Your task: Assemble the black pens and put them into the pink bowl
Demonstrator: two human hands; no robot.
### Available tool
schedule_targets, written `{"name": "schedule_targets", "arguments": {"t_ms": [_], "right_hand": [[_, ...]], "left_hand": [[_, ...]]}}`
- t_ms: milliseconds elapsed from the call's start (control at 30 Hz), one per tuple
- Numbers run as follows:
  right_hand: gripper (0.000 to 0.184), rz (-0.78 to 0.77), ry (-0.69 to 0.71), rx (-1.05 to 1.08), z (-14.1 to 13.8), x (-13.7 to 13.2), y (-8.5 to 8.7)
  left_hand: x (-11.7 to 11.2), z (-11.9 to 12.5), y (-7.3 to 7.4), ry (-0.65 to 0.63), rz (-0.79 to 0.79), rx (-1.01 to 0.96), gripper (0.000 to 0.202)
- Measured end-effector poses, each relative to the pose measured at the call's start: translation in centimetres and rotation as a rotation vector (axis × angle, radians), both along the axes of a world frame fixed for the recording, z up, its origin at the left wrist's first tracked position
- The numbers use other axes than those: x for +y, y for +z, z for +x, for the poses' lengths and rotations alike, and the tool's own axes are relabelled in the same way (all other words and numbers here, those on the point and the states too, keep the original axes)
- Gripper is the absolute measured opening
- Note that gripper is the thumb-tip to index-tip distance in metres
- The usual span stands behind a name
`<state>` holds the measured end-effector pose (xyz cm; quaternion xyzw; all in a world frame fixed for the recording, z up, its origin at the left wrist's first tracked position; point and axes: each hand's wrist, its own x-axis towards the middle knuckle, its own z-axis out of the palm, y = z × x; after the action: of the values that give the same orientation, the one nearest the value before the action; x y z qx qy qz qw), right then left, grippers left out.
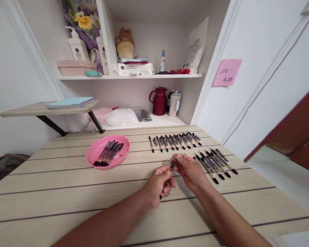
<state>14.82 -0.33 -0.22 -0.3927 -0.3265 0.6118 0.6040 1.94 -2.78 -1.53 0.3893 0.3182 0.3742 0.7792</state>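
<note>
A dark pen (173, 164) is held at a slant between both hands above the table. My left hand (158, 185) is wrapped round its lower barrel, and the dark end pokes out below the fist. The fingertips of my right hand (189, 169) pinch the pen's upper end, partly hiding it. Just beyond the hands lies a row of pens and short black-and-clear pieces (175, 141), probably caps. To the right, several pens with black ends and yellowish barrels (216, 164) lie side by side. A pink tray (89, 157) on the left holds several dark pens (108, 153) and a thin white piece.
A small raised shelf (23, 109) on black legs carries blue paper (70, 102) at the back left. The cabinet behind holds a red jug (159, 101), a pale cup (174, 104) and a plastic bag (122, 117). A pink note (226, 72) sticks to the wall.
</note>
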Motion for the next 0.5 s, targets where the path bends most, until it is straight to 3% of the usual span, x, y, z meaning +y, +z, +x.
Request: {"name": "schedule_targets", "arguments": {"t_ms": [100, 167, 300, 500], "right_hand": [[0.026, 0.02, -0.101, 0.052, 1.0, 0.6, 0.6], [0.027, 0.016, -0.174, -0.023, 2.1, 0.9, 1.0], [0.026, 0.013, -0.252, -0.362, 4.9, 0.8, 0.6], [0.02, -0.015, -0.164, -0.953, 7.6, -1.2, -1.3]], "left_hand": [[0.0, -0.1, 0.1, -0.009, -0.009, 0.0, 0.031], [0.0, -0.1, 0.1, 0.004, -0.015, -0.007, 0.034], [0.1, -0.2, 0.1, 0.018, -0.025, -0.016, 0.036], [0.3, -0.2, 0.0, 0.0, -0.029, -0.003, 0.036]]}}
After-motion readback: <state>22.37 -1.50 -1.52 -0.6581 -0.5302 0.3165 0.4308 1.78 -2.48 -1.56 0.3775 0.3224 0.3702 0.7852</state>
